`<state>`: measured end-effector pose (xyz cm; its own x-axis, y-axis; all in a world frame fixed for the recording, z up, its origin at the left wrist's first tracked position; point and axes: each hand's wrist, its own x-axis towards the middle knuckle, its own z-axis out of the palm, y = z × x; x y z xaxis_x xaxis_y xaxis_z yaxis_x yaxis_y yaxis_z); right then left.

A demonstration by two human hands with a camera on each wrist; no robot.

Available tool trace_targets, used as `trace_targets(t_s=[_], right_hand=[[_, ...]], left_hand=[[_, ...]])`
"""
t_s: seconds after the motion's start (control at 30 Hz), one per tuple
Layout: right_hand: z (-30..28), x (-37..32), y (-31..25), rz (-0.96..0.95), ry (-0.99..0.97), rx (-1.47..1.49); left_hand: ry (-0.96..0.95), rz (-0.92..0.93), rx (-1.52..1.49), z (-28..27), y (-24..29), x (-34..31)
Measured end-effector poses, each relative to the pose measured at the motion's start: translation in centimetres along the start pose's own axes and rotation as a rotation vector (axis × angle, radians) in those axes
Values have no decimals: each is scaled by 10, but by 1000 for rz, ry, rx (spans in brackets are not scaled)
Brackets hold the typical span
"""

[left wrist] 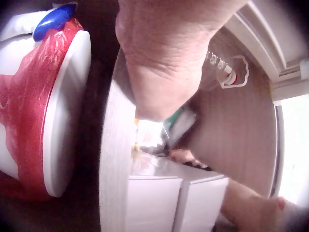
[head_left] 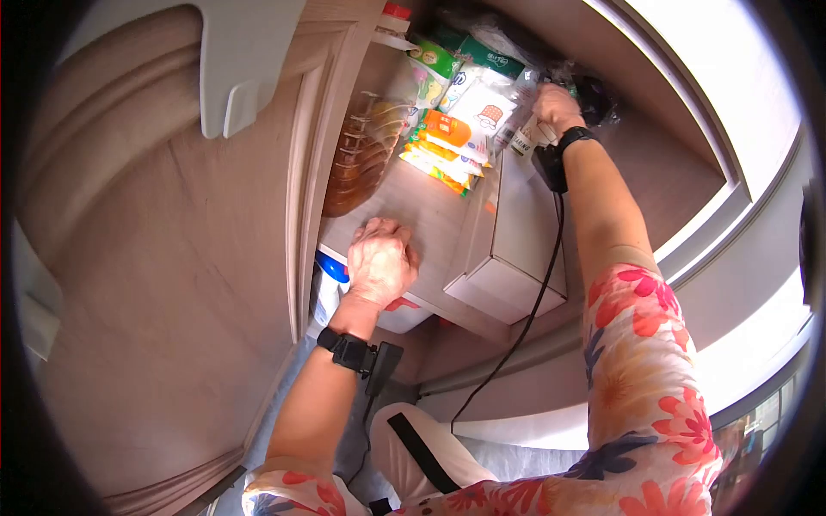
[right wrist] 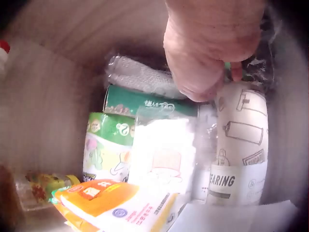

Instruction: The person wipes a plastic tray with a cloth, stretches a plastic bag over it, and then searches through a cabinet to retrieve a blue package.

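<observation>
My right hand (head_left: 557,105) reaches deep into a cupboard, at crinkled clear plastic (head_left: 594,96) along the far wall. In the right wrist view its curled fingers (right wrist: 198,72) are right at the top of a white cylinder (right wrist: 241,130) printed with line drawings; what they hold, I cannot tell. My left hand (head_left: 381,262), with fingers curled under, rests on the front of the cupboard shelf (head_left: 422,219). Beside the right hand lie orange-and-white packets (head_left: 447,142), a green-and-white pack (right wrist: 108,145) and a dark green box (right wrist: 149,102).
A large bottle of brown liquid (head_left: 361,159) stands at the shelf's left. White boxes (head_left: 516,241) sit along the right side. The open cupboard door (head_left: 189,284) is on the left. Below the shelf is a white container with red plastic (left wrist: 36,106) and a blue piece (left wrist: 55,21).
</observation>
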<state>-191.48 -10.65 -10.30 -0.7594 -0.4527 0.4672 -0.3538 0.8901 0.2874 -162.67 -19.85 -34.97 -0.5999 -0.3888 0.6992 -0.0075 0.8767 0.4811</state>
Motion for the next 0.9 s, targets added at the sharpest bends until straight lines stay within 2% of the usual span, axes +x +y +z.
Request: trace_targets(t_s=[0.03, 0.07, 0.17, 0.2, 0.27, 0.33, 0.43, 0.5, 0.63, 0.9], right_hand=[[1, 8, 16, -22, -12, -36], [19, 25, 35, 44, 81, -1], [6, 28, 50, 31, 68, 101], [-2, 27, 48, 31, -33, 38], [24, 52, 62, -34, -97, -47], [27, 49, 61, -101, -159, -134], [34, 49, 64, -127, -88, -60], [33, 53, 63, -32, -138, -62], [19, 39, 53, 0, -161, -53], [21, 18, 37, 67, 35, -163]], left_hand=[[-1, -2, -4, 0, 0, 0], [-6, -1, -8, 0, 0, 0], [-10, 0, -11, 1, -1, 1], [-10, 0, -8, 1, -1, 0], [-6, -2, -5, 0, 0, 0], [0, -6, -4, 0, 1, 0], [-7, -1, -2, 0, -1, 0], [-4, 7, 7, 1, -1, 0], [-17, 0, 9, 0, -1, 1], [-12, -2, 8, 1, -1, 1]])
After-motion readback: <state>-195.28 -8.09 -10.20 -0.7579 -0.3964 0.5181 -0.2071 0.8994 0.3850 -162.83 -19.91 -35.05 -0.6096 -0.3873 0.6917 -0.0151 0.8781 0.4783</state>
